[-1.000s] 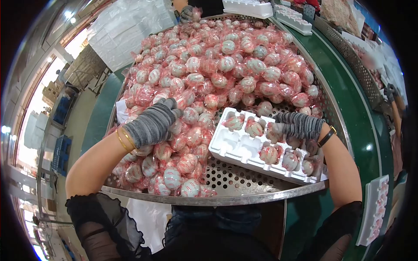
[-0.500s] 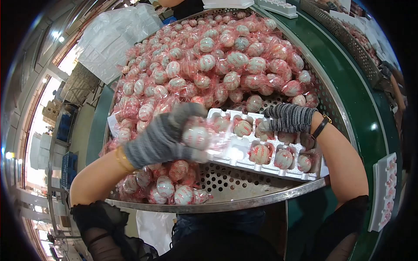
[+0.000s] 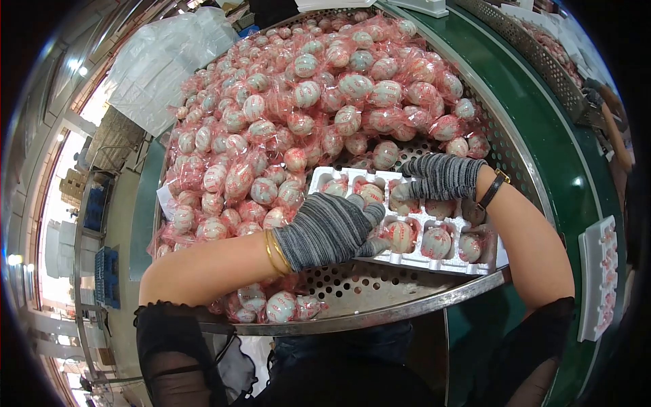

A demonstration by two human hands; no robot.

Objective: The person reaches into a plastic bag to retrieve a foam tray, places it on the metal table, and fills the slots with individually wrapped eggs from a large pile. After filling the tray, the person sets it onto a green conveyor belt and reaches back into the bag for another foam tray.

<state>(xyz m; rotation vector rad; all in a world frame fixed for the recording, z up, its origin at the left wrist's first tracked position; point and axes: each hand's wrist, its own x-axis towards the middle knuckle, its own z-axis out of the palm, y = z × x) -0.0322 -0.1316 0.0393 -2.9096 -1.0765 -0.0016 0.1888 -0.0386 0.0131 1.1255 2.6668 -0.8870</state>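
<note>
A white foam tray (image 3: 325,178) holds wrapped eggs in two rows of cells and lies at a slant over the perforated metal surface. My left hand (image 3: 329,229), in a grey striped glove, is over the tray's left front cells, fingers and thumb curled round something that the hand hides. At the tray's back edge, my right hand (image 3: 444,178), gloved alike, grips it, with fingertips over a back-row egg. A wrapped egg (image 3: 401,237) sits in the front row beside my left fingertips. Behind the tray rises a large pile of eggs (image 3: 305,95) in clear, red-printed wrappers.
The metal table's raised rim (image 3: 366,323) curves along the front. Right of it runs a green surface (image 3: 502,81), with another filled white tray (image 3: 597,278). Plastic-covered white stacks (image 3: 169,61) stand at the back left. Another person's arm shows at the far right.
My left hand has moved right with the wrapped egg it carried, from the tray's left end to over its front cells. That egg is now hidden. My right hand stays at the tray.
</note>
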